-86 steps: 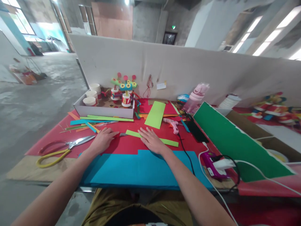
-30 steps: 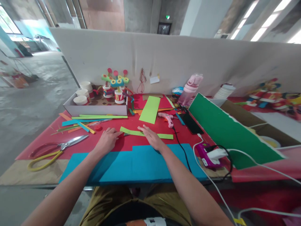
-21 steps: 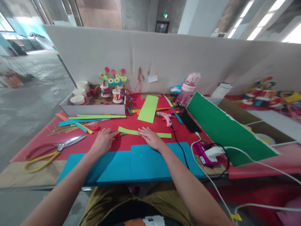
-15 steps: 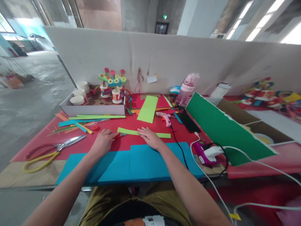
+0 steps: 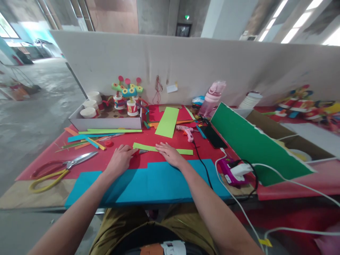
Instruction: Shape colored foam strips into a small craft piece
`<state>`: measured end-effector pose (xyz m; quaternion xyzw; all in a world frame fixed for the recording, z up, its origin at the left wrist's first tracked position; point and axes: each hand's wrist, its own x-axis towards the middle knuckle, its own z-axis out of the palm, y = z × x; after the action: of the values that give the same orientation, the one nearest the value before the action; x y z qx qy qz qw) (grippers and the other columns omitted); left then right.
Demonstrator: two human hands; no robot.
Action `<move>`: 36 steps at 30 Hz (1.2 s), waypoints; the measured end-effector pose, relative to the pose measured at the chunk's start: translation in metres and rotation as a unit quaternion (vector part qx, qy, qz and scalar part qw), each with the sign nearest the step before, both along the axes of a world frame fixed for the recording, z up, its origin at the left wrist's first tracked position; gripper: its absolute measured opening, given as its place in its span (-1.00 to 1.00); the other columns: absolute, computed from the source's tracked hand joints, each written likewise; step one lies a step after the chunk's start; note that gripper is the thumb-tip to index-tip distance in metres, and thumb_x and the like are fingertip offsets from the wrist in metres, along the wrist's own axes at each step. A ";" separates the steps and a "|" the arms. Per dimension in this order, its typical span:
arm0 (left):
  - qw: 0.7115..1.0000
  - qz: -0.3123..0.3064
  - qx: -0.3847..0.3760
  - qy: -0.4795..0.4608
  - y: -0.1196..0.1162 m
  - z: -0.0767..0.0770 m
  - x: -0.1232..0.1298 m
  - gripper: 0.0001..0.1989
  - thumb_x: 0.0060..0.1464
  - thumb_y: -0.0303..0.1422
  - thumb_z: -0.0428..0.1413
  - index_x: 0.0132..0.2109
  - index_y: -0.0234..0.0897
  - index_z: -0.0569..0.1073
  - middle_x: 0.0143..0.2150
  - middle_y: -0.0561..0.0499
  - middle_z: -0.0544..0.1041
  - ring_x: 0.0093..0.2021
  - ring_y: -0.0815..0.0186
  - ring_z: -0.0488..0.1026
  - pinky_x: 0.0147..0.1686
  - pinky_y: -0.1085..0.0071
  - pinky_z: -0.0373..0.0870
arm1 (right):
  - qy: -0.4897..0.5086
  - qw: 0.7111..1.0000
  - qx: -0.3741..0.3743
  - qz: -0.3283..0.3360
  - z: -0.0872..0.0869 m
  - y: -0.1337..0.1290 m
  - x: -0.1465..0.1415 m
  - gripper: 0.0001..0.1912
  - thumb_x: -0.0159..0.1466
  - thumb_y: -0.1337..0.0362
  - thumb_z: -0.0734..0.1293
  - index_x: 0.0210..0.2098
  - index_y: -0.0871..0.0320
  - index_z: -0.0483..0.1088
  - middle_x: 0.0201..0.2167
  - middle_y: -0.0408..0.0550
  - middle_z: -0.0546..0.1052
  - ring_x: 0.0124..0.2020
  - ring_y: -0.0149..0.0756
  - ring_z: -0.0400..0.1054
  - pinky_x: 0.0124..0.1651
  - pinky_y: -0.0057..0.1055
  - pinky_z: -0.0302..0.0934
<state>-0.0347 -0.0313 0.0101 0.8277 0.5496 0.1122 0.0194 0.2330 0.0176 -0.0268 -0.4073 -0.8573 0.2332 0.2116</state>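
Note:
A light green paper strip (image 5: 184, 152) lies across the red table cover, in front of a wider green sheet (image 5: 167, 122). My right hand (image 5: 168, 153) rests flat on the strip's middle with its fingers spread. Near the strip's left end is my left hand (image 5: 122, 159), its fingers bent together and pointing right; what they hold, if anything, is hidden. A small grey blade-like piece (image 5: 143, 151) shows under the strip between my hands. Blue sheets (image 5: 159, 184) lie beneath my forearms along the near edge.
Large scissors (image 5: 67, 165) lie at the left, below loose paper strips (image 5: 91, 141). Behind them stands a tray (image 5: 106, 124) of cups and figures. A pink glue gun (image 5: 187, 131), phone (image 5: 212, 136), purple power block (image 5: 233, 173) and green board (image 5: 255, 145) are at the right.
My left hand has shifted slightly right, toward the strip. My right hand stays on the strip. The whole view has moved slightly.

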 end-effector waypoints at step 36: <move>0.999 -0.039 0.021 -0.010 0.026 -0.010 -0.063 -0.58 0.21 -0.44 -0.12 0.14 -0.24 0.44 -0.11 -0.16 0.45 -0.10 0.13 0.32 -0.10 0.20 0.29 | -0.061 0.993 0.059 0.079 0.003 0.014 -0.012 -0.53 0.37 0.40 0.05 0.23 0.12 0.25 0.30 0.00 0.22 0.38 -0.15 -0.08 0.37 0.03 -0.17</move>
<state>-0.0972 -0.0053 0.0002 0.8475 0.5141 0.1314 0.0117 0.2209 0.0318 -0.0235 -0.3388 -0.9102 0.1732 0.1636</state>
